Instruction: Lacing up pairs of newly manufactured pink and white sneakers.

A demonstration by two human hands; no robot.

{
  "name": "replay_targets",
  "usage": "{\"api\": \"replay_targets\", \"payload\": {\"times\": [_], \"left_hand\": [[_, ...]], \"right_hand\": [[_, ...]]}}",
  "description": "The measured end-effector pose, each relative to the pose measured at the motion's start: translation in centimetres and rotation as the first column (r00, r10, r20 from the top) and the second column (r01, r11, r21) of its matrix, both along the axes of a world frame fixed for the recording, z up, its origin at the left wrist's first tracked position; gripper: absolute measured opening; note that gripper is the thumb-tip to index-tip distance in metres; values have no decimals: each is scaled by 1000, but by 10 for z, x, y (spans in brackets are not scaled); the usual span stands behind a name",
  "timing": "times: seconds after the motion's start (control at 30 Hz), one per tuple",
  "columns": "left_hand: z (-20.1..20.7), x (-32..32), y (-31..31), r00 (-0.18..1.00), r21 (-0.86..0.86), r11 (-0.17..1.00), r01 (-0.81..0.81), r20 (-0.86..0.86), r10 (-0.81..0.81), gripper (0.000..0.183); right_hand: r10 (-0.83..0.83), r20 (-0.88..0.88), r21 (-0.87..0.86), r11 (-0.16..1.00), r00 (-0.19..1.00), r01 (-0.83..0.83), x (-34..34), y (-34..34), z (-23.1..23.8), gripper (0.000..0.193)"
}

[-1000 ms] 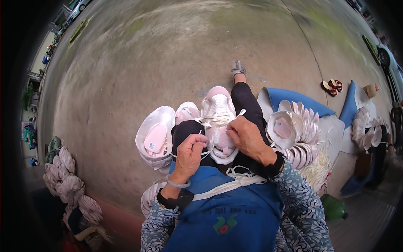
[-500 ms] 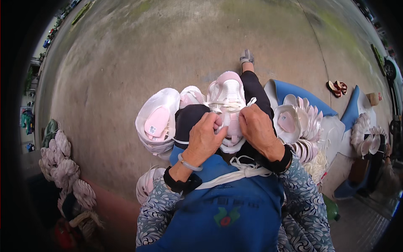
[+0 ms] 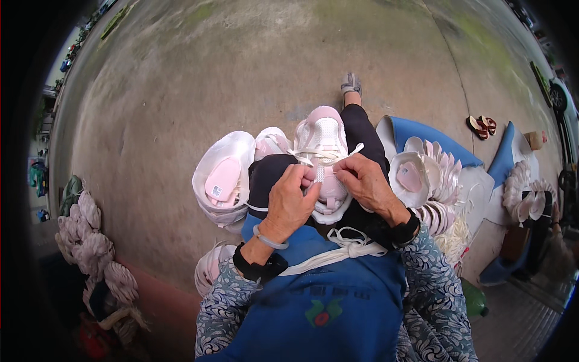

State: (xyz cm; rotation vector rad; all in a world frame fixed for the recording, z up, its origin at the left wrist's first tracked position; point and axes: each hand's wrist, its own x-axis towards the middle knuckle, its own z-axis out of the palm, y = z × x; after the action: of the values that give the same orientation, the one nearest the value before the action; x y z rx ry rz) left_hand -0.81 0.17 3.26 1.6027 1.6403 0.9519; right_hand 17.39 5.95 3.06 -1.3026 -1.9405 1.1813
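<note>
A pink-and-white shoe upper (image 3: 324,130) lies between my thighs, toe end away from me. A cream shoelace (image 3: 322,153) crosses its middle, with loose ends sticking out on both sides. My left hand (image 3: 289,196) is closed in a pinch at the upper's left edge, where the lace runs to the fingers; the fingertips partly hide what is in them. On the other edge, thumb and forefinger of my right hand (image 3: 365,184) pinch the lace. The pink tongue (image 3: 329,184) shows between the hands.
Stacked uppers (image 3: 223,175) stand left of my knee, another pink-and-white upper (image 3: 271,142) beside them. More uppers (image 3: 428,172) are at right on blue-and-white sheeting (image 3: 434,139), near a pile of cream laces (image 3: 452,244). Bundled uppers (image 3: 90,241) lie far left; sandals (image 3: 481,127) lie on the concrete.
Both hands have shifted slightly; my right hand has moved in toward the middle of the upper, its fingers lower beside the tongue. The view has moved a little.
</note>
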Motion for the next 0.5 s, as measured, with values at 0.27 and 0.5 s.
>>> {"api": "replay_targets", "payload": {"times": [0.27,0.5], "left_hand": [[-1,5,5,999,46,999,-1,-41,3,19],[6,11,14,921,138,982,130,-383,-68,11]], "right_hand": [[88,60,260,960,994,-101,-5,3,-3,12],[123,212,284,942,970,-181,-8,-2,3,12]]}}
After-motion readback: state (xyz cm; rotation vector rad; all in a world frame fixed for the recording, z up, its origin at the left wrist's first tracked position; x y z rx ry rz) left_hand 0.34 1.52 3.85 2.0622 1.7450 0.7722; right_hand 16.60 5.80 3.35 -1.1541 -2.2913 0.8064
